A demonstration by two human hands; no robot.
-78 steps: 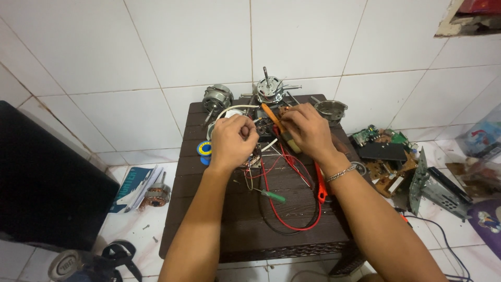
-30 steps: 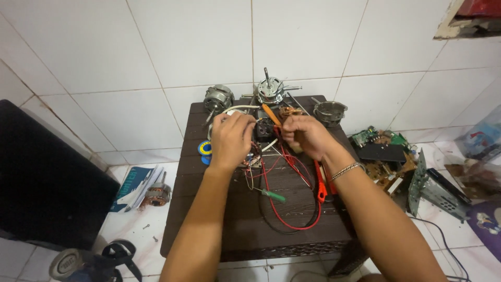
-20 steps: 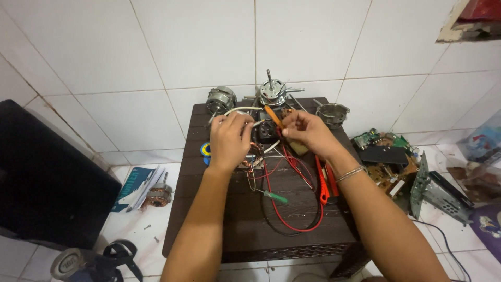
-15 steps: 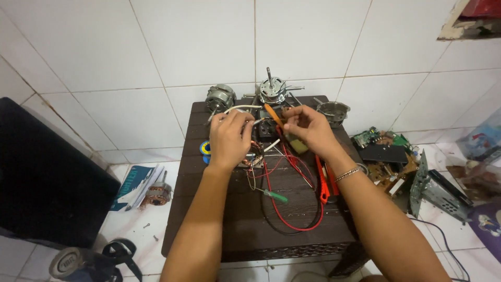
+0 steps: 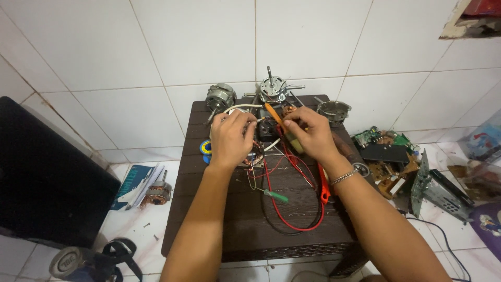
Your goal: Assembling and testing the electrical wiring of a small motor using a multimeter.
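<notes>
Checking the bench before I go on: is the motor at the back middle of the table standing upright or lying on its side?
Upright. The motor sits at the table's far edge with its shaft pointing straight up against the wall tiles.

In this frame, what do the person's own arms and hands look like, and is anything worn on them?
Both forearms are bare, with no sleeves in view. The left hand wears no glove, ring or watch that can be seen. The right hand is also ungloved; a thin silver-coloured chain bracelet circles its wrist. No markings show on either arm.
</notes>
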